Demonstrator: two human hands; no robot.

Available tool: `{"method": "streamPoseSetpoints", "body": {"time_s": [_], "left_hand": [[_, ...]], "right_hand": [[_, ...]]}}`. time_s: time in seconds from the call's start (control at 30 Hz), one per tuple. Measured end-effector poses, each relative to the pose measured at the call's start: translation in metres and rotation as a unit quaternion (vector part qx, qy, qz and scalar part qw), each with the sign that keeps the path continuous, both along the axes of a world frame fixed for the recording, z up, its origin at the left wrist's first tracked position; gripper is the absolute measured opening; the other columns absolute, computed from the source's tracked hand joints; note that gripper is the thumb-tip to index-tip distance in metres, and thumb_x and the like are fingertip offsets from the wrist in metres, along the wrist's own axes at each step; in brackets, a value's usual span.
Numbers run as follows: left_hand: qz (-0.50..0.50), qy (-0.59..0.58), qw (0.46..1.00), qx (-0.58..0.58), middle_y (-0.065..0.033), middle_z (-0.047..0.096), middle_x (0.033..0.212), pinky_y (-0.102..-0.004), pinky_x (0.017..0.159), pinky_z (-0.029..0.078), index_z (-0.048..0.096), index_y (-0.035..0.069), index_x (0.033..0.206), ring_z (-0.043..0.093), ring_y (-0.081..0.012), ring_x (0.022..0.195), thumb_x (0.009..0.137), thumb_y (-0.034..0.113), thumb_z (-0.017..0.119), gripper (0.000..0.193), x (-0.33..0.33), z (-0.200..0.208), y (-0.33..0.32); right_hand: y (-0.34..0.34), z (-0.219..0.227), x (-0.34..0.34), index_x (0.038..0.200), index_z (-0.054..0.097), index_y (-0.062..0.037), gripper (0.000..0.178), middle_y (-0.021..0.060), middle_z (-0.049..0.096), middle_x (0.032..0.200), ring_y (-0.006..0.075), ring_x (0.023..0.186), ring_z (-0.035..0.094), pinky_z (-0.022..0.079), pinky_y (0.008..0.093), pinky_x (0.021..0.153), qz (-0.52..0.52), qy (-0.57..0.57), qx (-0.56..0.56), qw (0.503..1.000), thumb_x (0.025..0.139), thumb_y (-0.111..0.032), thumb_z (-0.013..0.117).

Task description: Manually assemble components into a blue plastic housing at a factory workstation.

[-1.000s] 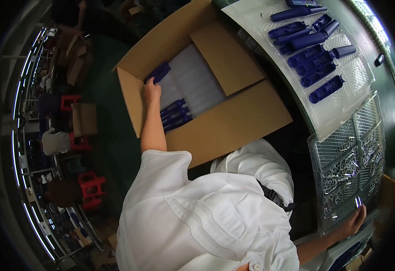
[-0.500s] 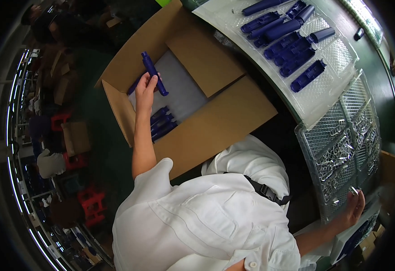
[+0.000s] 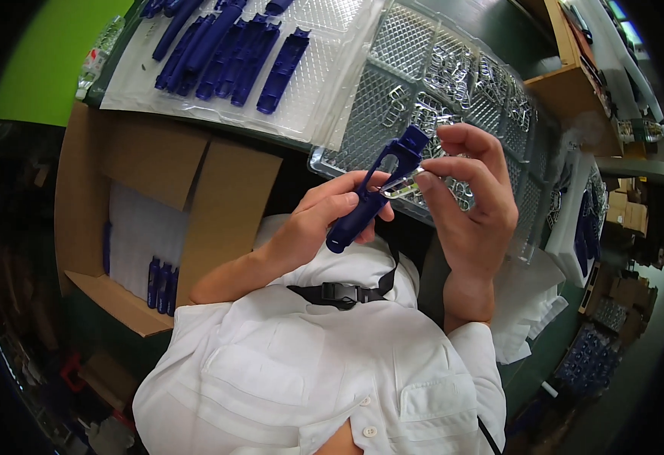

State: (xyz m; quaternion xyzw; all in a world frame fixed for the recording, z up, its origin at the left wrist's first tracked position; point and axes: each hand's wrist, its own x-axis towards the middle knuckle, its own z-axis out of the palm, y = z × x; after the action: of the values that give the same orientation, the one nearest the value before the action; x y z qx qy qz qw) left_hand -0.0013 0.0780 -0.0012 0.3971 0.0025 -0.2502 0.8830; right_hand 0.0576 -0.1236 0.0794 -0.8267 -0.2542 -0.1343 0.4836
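Item in hand: one blue casing [image 3: 351, 227], held just off the centre of view towards one o'clock. It is dark blue, long and slim, with a smooth, slightly glossy finish. It tilts, its narrow stepped end pointing to one o'clock and its rounded end to seven. A long oval opening passes through its upper half — skin shows through the lower part — and a small pale slot marks the rounded end.

The left hand [image 3: 310, 215] is curled round the body of the casing, thumb on the near face, fingers behind. The right hand [image 3: 477, 199] has thumb and forefinger pinched on a bright metal loop [image 3: 400, 187], its other fingers loosely bent. The loop is silvery, elongated and narrow; its far end meets the casing beside the opening — whether it is seated cannot be told.

Surroundings: at one o'clock, a clear compartmented tray [image 3: 355, 108] bears loose metal loops [image 3: 454, 76]. At eleven, further blue casings [image 3: 282, 72] lie on a pale textured sheet [image 3: 301, 119]. At nine stands a cardboard box [image 3: 229, 182] with several upright blue pieces [image 3: 163, 287] inside.
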Motion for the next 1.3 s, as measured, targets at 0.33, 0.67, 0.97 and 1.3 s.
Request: {"method": "streamPoseSetpoints", "body": {"time_s": [0.33, 0.67, 0.97, 1.3], "left_hand": [[-0.038, -0.051, 0.995, 0.079, -0.0104, 0.068, 0.104, -0.0279, 0.074, 0.049, 0.057, -0.003, 0.131, 0.061, -0.0133, 0.081, 0.095, 0.025, 0.048, 0.047, 0.008, 0.004, -0.023], [0.002, -0.146, 0.958, 0.245, -0.0043, 0.069, 0.089, -0.0243, 0.061, 0.049, 0.063, -0.001, 0.128, 0.062, -0.0078, 0.073, 0.108, 0.014, 0.055, 0.026, 0.005, -0.011, -0.029], [0.055, -0.215, 0.893, 0.392, -0.0059, 0.070, 0.065, -0.0280, 0.056, 0.050, 0.070, 0.000, 0.090, 0.066, -0.0109, 0.058, 0.106, 0.022, 0.064, 0.028, 0.016, -0.012, -0.041], [0.065, -0.194, 0.881, 0.428, -0.0053, 0.065, 0.058, -0.0299, 0.049, 0.046, 0.069, 0.001, 0.081, 0.061, -0.0121, 0.050, 0.104, 0.024, 0.066, 0.032, 0.024, -0.016, -0.047]], "right_hand": [[-0.007, -0.010, -0.012, 0.088, 0.072, 0.0015, 0.013, 0.0186, 0.068, 0.129, 0.0330, 0.118, 0.068, 0.054, 0.0404, 0.098, -0.067, 0.021, -0.107, 0.992, 0.079, 0.004, 0.080], [-0.002, -0.029, -0.017, 0.098, 0.065, -0.0013, 0.026, 0.0191, 0.062, 0.138, 0.0327, 0.117, 0.069, 0.059, 0.0382, 0.087, -0.097, -0.041, -0.137, 0.985, 0.079, 0.004, 0.083], [-0.020, -0.045, -0.015, 0.112, 0.058, -0.0016, 0.036, 0.0126, 0.069, 0.123, 0.0230, 0.093, 0.071, 0.058, 0.0328, 0.077, -0.110, 0.111, -0.062, 0.986, 0.084, -0.001, 0.080], [-0.024, -0.054, -0.010, 0.109, 0.058, -0.0024, 0.032, 0.0076, 0.068, 0.107, 0.0132, 0.093, 0.068, 0.056, 0.0277, 0.080, -0.120, 0.168, -0.081, 0.975, 0.085, 0.008, 0.077]]}}
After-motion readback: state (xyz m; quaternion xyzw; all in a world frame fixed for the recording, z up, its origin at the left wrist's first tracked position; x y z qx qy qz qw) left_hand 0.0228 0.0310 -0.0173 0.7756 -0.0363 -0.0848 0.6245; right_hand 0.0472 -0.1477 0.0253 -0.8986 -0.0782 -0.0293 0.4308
